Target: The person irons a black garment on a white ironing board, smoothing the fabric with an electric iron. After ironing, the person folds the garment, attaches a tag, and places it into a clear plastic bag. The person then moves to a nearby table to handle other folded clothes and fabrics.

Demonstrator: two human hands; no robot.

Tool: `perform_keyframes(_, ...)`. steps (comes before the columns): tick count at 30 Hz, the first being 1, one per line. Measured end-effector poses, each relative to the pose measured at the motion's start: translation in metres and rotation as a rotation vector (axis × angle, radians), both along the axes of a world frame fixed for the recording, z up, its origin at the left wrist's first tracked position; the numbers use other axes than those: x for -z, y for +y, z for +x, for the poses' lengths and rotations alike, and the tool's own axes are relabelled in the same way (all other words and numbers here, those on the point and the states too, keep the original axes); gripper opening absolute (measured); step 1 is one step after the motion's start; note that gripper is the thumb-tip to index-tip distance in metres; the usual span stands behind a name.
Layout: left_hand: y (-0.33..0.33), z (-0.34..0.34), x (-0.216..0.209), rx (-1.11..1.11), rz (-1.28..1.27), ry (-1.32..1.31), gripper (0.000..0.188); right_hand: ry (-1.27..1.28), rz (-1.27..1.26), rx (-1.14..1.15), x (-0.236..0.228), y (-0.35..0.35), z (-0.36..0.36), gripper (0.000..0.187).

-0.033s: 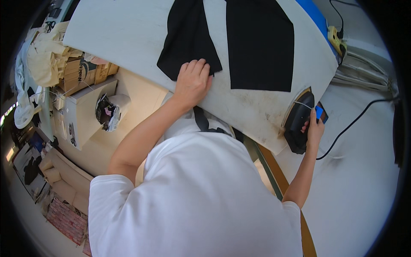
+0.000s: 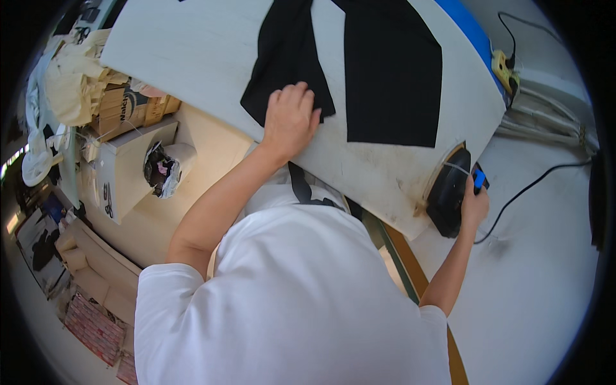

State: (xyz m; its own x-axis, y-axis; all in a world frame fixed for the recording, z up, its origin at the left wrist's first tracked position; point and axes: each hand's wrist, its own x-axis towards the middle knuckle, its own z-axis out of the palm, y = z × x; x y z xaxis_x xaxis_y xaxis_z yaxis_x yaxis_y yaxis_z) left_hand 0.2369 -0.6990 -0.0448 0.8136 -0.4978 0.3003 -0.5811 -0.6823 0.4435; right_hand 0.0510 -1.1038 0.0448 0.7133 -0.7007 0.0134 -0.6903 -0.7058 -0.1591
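A black garment (image 2: 391,80) lies on the white table, spread as two leg-like panels with a gap between them. On the near end of its left panel rests my left hand (image 2: 290,119), palm down and fingers laid out over the cloth near the edge. My right hand (image 2: 475,208) is wrapped round the handle of a black iron (image 2: 447,196), tipped on its side at the table's right corner with its sole edge towards the cloth. A blue part of the handle shows at my fingers. The iron stands apart from the garment.
The table (image 2: 378,173) has brownish stains near the iron. A black cord (image 2: 523,197) runs from the iron to the right. A yellow power strip (image 2: 502,67) is at the far right. To the left are a cardboard box (image 2: 122,112), cream cloth (image 2: 77,80) and a bag-lined bin (image 2: 160,170).
The whole view has shifted slightly. The blue part on the iron's handle shows more plainly by my right hand. My left hand stays on the cloth.
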Motion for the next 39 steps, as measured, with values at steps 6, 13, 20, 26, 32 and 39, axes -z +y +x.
perform_keyframes(6,0.063,0.056,0.011,-0.504,0.208,0.031,0.040,-0.200,0.151,-0.158,0.072,0.011,0.109,0.054)
perform_keyframes(13,0.076,0.055,-0.042,-0.474,-0.975,1.053,0.024,0.011,0.246,-0.173,0.095,-0.008,0.208,0.040)
perform_keyframes(20,0.050,0.058,-0.118,-0.348,-1.011,1.128,0.024,-0.392,-0.263,-0.427,0.003,-0.047,0.245,0.040)
perform_keyframes(26,0.035,0.064,-0.113,-0.354,-1.011,1.154,0.023,-0.193,0.841,-0.741,0.019,0.194,0.175,0.035)
perform_keyframes(32,0.022,0.067,-0.112,-0.415,-0.981,1.123,0.026,-0.566,0.716,-0.817,0.019,0.273,0.165,0.032)
perform_keyframes(39,0.029,0.035,-0.056,-0.382,-0.609,0.824,0.020,-0.440,1.198,-0.049,0.074,0.213,0.151,0.022)
